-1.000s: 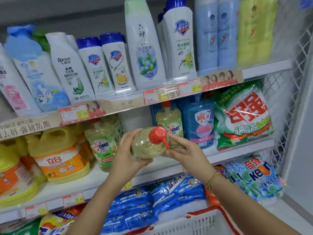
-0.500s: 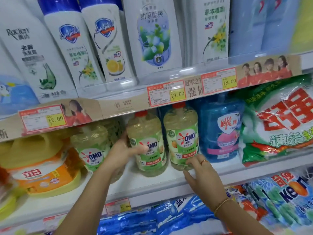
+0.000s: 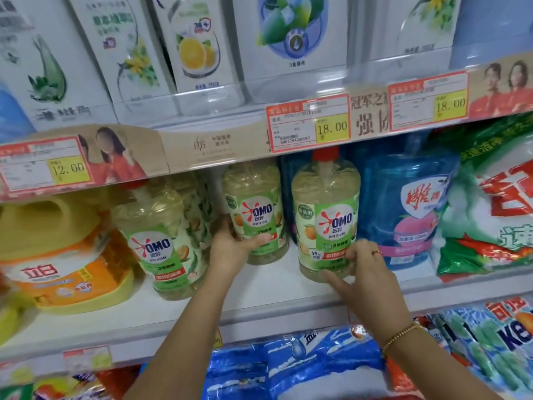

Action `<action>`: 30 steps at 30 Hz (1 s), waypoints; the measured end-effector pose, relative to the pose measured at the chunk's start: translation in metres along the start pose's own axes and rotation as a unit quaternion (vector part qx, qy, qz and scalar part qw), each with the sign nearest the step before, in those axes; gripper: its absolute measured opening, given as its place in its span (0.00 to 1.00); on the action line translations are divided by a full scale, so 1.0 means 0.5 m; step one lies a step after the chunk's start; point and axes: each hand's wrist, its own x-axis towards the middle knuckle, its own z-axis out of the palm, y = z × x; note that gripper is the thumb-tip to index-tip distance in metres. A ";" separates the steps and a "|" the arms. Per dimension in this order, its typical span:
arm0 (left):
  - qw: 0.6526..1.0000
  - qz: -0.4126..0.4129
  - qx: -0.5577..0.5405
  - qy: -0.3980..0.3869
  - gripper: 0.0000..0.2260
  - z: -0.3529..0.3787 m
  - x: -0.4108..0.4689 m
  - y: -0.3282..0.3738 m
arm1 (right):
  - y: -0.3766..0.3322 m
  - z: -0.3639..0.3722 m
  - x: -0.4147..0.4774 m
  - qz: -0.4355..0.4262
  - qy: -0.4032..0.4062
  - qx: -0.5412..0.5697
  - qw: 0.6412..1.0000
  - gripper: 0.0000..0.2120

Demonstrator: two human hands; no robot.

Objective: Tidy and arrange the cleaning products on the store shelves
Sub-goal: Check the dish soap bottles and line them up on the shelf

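Three upright green-labelled OMO bottles (image 3: 327, 217) of yellowish liquid, middle shelf (image 3: 259, 295).

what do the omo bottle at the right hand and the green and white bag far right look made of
Right OMO bottle: likely clear rigid plastic, glossy; yellowish liquid shows through and highlights glint on its ribbed shoulder. Its cap looks like opaque red plastic.
Green and white bag: seemingly thin plastic film, shiny; it is creased and crinkled with bright reflections.

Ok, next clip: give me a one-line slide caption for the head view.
Left hand grips the middle OMO bottle while right hand holds the right OMO bottle on the shelf.
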 end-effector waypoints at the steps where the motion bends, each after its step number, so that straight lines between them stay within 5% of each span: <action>1: 1.000 -0.004 -0.007 -0.002 0.27 0.002 0.023 -0.003 | -0.004 -0.005 0.008 0.027 0.001 0.017 0.999 0.23; 10: 0.996 -0.014 0.057 0.062 0.25 0.052 0.174 -0.021 | -0.024 -0.015 0.012 0.078 -0.032 0.016 0.996 0.24; 16: 0.995 0.005 -0.029 0.099 0.22 0.075 0.199 -0.028 | -0.009 -0.010 0.008 0.066 -0.035 -0.006 0.997 0.36; 20: 0.992 -0.022 -0.055 0.115 0.21 0.087 0.194 -0.035 | -0.010 -0.012 0.009 0.063 -0.040 -0.017 0.997 0.33; 26: 0.991 -0.110 -0.016 0.069 0.14 0.078 0.141 0.000 | -0.013 -0.019 0.014 0.059 -0.058 -0.009 0.996 0.31; 30: 0.995 -0.043 -0.078 -0.034 0.06 0.074 0.002 0.046 | -0.008 -0.027 0.021 0.067 -0.073 0.010 0.995 0.34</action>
